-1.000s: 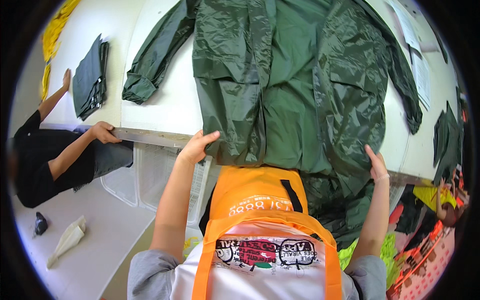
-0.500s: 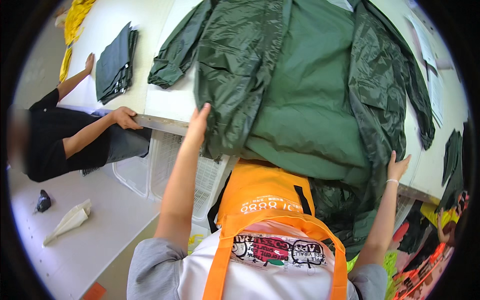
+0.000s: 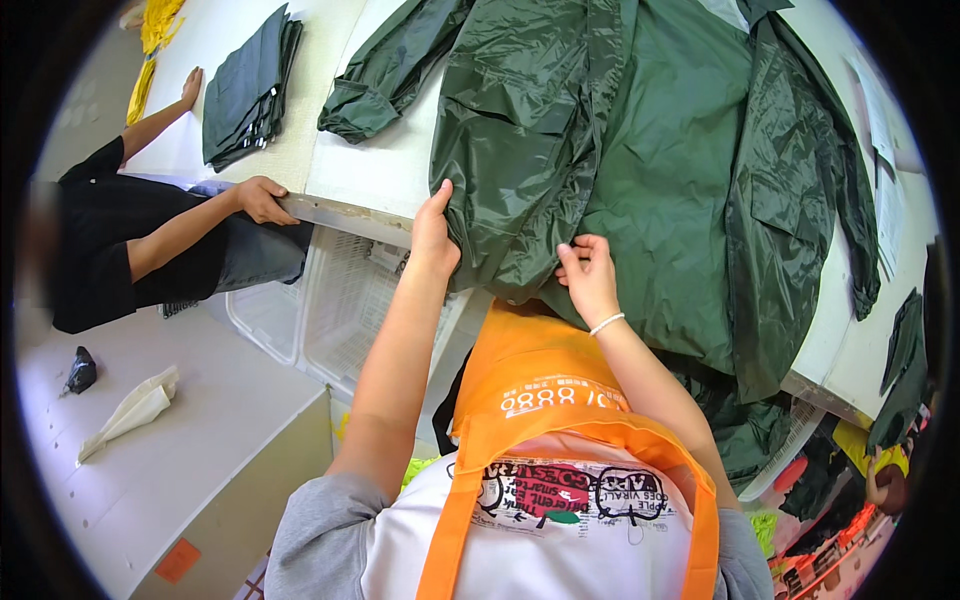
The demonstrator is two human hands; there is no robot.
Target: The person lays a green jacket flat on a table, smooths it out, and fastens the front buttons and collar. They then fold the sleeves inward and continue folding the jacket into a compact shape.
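The white tabletop carries my dark green raincoat, spread open with its collar end away from me and its hem at the near edge; its long axis runs from me straight across the tabletop. One sleeve trails off to the left. Part of the hem hangs over the edge below my right arm, so the slick fabric could, I judge, slide off under its own weight. My hands sit near each other at the hem: left hand pinching the left front panel's edge, right hand pinching a fold just beside it. An uneven pull may crease the panel.
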